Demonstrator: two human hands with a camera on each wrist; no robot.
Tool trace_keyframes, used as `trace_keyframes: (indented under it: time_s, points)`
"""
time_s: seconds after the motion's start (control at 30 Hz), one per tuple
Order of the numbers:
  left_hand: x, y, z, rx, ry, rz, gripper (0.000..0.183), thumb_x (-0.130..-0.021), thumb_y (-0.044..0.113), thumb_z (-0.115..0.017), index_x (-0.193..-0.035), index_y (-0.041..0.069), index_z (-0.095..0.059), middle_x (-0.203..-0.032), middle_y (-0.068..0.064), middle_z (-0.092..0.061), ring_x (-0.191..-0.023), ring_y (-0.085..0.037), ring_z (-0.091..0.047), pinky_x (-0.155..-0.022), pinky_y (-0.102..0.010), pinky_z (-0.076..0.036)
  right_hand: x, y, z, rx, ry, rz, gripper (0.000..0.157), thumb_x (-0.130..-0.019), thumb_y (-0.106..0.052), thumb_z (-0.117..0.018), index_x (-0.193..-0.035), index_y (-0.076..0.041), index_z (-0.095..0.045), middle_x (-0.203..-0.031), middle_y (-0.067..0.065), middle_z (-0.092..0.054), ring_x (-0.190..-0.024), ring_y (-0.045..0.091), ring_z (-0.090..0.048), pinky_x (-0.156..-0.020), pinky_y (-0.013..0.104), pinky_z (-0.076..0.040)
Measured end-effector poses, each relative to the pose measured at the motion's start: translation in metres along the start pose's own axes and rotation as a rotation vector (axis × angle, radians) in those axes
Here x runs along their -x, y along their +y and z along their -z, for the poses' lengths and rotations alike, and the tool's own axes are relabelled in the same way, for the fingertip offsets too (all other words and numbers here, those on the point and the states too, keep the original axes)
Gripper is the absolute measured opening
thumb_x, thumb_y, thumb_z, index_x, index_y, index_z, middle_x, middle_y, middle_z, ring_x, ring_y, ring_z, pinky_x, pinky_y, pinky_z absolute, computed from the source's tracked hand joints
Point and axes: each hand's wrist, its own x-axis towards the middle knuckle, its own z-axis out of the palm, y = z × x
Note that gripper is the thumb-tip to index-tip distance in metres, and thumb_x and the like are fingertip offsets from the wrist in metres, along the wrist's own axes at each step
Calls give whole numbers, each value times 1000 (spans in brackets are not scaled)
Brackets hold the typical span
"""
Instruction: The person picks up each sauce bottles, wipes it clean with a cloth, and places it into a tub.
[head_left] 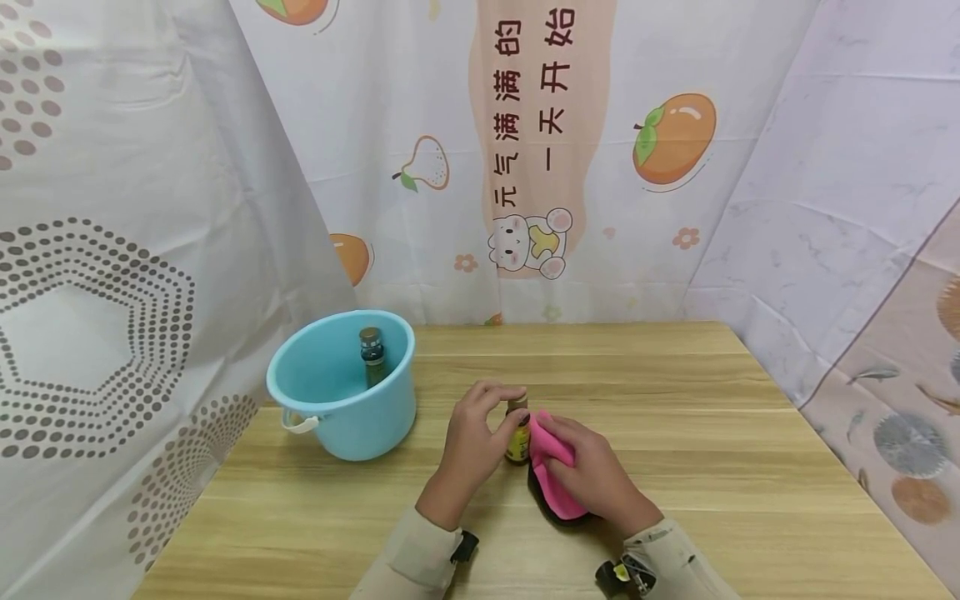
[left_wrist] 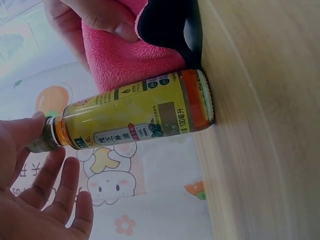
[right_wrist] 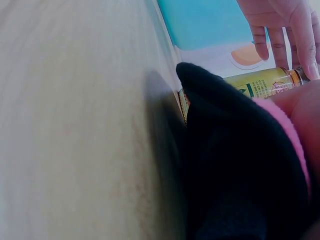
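A small sesame oil bottle (head_left: 517, 447) with a yellow label stands upright on the table. My left hand (head_left: 474, 435) pinches its cap (left_wrist: 48, 136) between thumb and forefinger, while the other fingers stay off the glass. In my right hand (head_left: 595, 468) is a bunched cloth (head_left: 561, 493), pink and fuzzy on one side and black on the other. The cloth lies against the side of the bottle in the left wrist view. Its black side (right_wrist: 235, 155) fills much of the right wrist view and hides the bottle's lower part there.
A light blue bucket (head_left: 360, 427) with a white handle grip stands at the left of the wood-grain table (head_left: 637, 375). Inside it leans another dark-capped bottle (head_left: 372, 354). Printed curtains (head_left: 420, 233) hang behind the table and along both sides.
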Motion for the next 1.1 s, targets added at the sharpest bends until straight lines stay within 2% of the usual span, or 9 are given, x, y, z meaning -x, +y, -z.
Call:
trace_keyframes:
  time_s: [0.27,0.53,0.73,0.97,1.1]
  points:
    - [0,0,0,-12,18,-24,27,-93,22,-79,-119,16,-77,-116,6,-69,-110,-12,-67,-95,-43,-54,0,0,0,15,37,30,62,-82,-2,-80,-141,-16,-65,-138,3,-67,-116,17,-65,-91,41,-58]
    - [0,-2,0,-23,29,-49,26,-93,21,-79,-119,17,-77,-115,7,-71,-110,-11,-67,-95,-43,-54,0,-1,1,-8,61,78,62,-84,-7,-82,-143,-14,-63,-139,4,-66,-120,18,-64,-94,43,-58]
    - [0,-3,1,-21,38,-77,26,-93,16,-79,-118,19,-77,-114,6,-73,-110,-12,-69,-94,-47,-54,0,-2,2,-40,118,124,67,-84,-4,-82,-145,-20,-62,-143,1,-63,-121,16,-64,-93,40,-59]
    - [1,-2,2,-3,11,-51,24,-96,16,-75,-120,20,-76,-115,7,-74,-110,-11,-68,-97,-47,-53,0,-2,1,-79,169,188,68,-83,3,-79,-145,-18,-62,-145,4,-61,-123,20,-64,-93,38,-60]
    - [0,-2,3,6,6,-41,24,-97,17,-74,-121,22,-76,-116,8,-74,-112,-11,-68,-98,-48,-52,-1,-1,1,-75,163,179,66,-83,3,-80,-144,-16,-63,-144,7,-62,-124,22,-64,-94,40,-59]
